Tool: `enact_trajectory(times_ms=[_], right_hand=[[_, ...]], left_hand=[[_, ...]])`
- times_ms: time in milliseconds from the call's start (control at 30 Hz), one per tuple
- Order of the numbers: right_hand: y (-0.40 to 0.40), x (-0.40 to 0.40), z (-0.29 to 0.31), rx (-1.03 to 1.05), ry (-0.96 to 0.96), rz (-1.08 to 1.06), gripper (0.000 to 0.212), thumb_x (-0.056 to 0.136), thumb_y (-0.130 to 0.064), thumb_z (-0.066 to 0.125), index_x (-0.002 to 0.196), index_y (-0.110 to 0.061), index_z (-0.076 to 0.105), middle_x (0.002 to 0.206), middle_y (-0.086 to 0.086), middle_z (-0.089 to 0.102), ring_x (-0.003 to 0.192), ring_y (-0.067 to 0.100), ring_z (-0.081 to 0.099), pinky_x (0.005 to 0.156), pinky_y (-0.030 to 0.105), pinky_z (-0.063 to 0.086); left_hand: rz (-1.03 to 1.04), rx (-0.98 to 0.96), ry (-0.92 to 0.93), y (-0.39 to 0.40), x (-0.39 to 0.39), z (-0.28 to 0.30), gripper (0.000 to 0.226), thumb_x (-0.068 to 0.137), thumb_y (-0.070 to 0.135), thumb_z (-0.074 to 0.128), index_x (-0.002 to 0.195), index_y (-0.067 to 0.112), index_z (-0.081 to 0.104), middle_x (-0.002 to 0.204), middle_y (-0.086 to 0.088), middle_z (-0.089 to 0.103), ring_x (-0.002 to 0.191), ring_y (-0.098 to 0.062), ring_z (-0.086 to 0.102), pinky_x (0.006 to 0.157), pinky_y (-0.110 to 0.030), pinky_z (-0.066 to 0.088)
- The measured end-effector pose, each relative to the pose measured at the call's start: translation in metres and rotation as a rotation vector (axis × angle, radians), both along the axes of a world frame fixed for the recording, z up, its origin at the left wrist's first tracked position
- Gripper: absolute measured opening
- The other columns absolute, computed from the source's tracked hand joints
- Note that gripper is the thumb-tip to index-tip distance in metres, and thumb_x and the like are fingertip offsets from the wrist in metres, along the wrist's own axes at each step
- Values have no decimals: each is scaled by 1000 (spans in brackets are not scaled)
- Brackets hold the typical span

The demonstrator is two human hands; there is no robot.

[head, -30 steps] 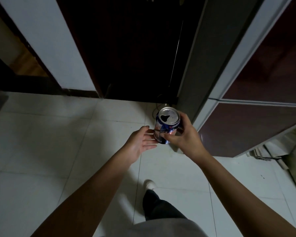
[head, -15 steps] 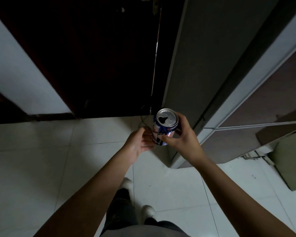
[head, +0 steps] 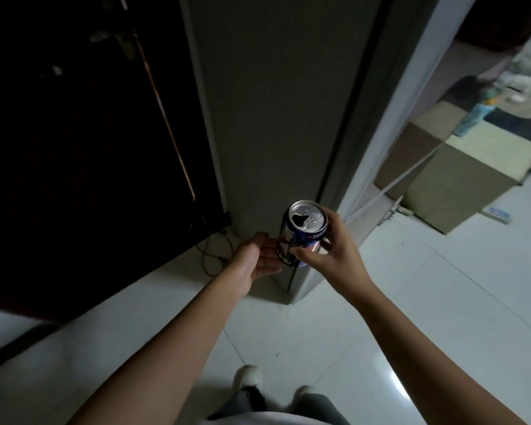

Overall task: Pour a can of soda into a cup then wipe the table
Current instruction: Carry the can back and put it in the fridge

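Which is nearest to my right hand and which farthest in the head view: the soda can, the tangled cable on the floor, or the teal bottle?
From the right hand:
1. Soda can, gripped in it.
2. Tangled cable, on the floor to the left, beyond the left hand.
3. Teal bottle, far upper right on a box.

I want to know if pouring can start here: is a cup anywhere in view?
No: the right hand grips the opened can above bare floor tiles, and no cup shows.
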State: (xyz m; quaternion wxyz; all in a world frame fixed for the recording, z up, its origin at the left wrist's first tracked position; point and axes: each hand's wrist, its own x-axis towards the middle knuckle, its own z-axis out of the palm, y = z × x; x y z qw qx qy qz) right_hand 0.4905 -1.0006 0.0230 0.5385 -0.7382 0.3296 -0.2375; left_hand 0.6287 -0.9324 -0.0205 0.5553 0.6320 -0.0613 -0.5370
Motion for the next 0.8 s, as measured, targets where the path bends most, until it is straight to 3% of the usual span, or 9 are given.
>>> enact_trajectory(times_ms=[100, 167, 267, 400, 500, 567, 700, 800], right_hand=[[-1, -9, 1, -19, 5, -102, 66, 70, -7, 76, 121, -29, 40, 112, -20, 54, 101, -13, 53, 85, 7, 44], [-4, -17, 1, -39, 14, -161, 64, 71, -8, 76, 117, -36, 40, 112, -21, 55, 103, -10, 53, 87, 9, 44], [-9, -30, 4, -44, 22, -249, 64, 71, -9, 76, 119, -32, 41, 111, -22, 55, 103, -8, 54, 87, 11, 45], [-17, -45, 12, -55, 23, -338, 65, 72, -11, 76, 123, -28, 40, 109, -25, 52, 104, -7, 53, 88, 15, 46], [-24, -54, 19, -58, 24, -378, 66, 72, -12, 76, 126, -26, 39, 113, -18, 53, 106, 0, 53, 90, 16, 45], [-29, -60, 23, -57, 20, -409, 66, 73, -11, 75, 127, -25, 39, 114, -15, 53, 108, 4, 52, 93, 19, 44], [-35, -68, 25, -31, -4, -475, 67, 73, -7, 74, 129, -21, 39, 118, -10, 54, 114, 12, 51, 98, 27, 44], [-35, -70, 24, -23, -11, -514, 69, 74, -3, 71, 133, -15, 38, 125, -1, 54, 117, 15, 51, 101, 32, 44]], left_hand=[[-81, -20, 24, -16, -4, -2, 45, 100, 28, 27, 74, 11, 59, 51, 1, 67, 50, -13, 65, 70, -34, 49], [-130, -30, 36, -27, -10, -3, 44, 100, 28, 28, 74, 10, 59, 51, 1, 67, 59, -19, 64, 74, -35, 49], [-196, -45, 46, -43, -21, -1, 43, 100, 27, 29, 74, 10, 59, 53, 1, 68, 66, -22, 61, 79, -37, 49], [-277, -69, 10, -60, -35, 9, 40, 99, 25, 32, 74, 11, 60, 53, 2, 68, 54, -13, 65, 75, -35, 50], [-318, -76, -84, -75, -42, 19, 30, 97, 22, 40, 77, 10, 60, 55, 2, 67, 53, -11, 63, 70, -30, 50], [-335, -75, -286, -86, -41, 20, 19, 93, 25, 51, 87, 8, 57, 67, -1, 63, 62, -15, 61, 68, -30, 49], [-490, -23, -826, -105, -29, 19, 33, 91, 34, 55, 110, 8, 48, 105, -10, 57, 97, -26, 56, 84, -39, 48], [-591, 30, -1115, -120, -27, 26, 39, 91, 35, 52, 118, 6, 45, 115, -14, 53, 100, -28, 56, 86, -43, 50]])
